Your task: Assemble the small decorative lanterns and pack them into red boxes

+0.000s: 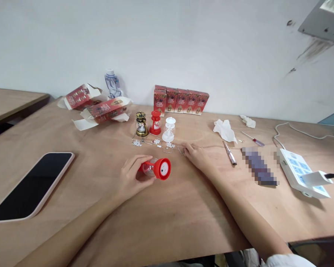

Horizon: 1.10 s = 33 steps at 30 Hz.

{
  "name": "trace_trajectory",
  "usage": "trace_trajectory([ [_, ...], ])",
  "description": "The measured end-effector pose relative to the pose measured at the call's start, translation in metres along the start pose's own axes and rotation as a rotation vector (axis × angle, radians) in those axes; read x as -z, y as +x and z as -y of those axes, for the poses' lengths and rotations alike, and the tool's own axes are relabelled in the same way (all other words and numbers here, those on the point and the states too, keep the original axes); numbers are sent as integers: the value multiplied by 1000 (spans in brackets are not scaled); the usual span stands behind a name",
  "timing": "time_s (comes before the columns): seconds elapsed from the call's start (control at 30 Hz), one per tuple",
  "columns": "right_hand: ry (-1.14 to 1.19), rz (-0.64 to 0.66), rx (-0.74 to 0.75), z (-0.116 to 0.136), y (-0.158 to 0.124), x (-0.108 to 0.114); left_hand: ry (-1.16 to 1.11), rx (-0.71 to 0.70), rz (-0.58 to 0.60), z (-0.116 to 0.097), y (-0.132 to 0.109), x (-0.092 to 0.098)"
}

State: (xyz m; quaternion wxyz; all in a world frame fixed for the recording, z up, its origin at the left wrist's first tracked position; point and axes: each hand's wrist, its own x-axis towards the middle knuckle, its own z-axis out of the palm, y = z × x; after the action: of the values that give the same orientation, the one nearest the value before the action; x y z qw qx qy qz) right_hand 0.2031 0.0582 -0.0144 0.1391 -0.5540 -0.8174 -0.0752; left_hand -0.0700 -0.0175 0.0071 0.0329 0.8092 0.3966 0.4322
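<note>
My left hand (133, 174) is closed around a small red lantern (161, 169) with a clear body. The lantern is tipped on its side, its round base with a white disc facing me. My right hand (195, 155) rests low over the table, fingers bent and close together beside thin metal wire pieces (181, 151); what lies under its fingertips is too small to make out. Beyond the hands stand a bronze-coloured lantern (141, 125), another red lantern (155, 123) and a white lantern (169, 129). Small white parts (156, 141) and wire frames (168, 149) lie before them.
Several red boxes (180, 100) stand by the wall; opened cartons (108, 110) and a bottle (113, 84) are left. A phone (33, 185) lies near left. Rightward are crumpled tissue (225, 129), screwdrivers (229, 153), a blurred dark object (258, 167) and a power strip (302, 172).
</note>
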Motion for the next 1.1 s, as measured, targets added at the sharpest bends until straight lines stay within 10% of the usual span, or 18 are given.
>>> trace_trajectory([
  [0.3, 64, -144, 28, 1, -2, -4, 11, 5, -1, 1, -1, -1],
  [0.57, 766, -606, -58, 60, -24, 18, 49, 23, -20, 4, -2, -2],
  [0.8, 677, -670, 529, 84, -38, 31, 58, 4, -17, 4, 0, -2],
  [1.1, 585, -683, 676, 75, -37, 28, 69, -52, 25, 1, 1, -1],
])
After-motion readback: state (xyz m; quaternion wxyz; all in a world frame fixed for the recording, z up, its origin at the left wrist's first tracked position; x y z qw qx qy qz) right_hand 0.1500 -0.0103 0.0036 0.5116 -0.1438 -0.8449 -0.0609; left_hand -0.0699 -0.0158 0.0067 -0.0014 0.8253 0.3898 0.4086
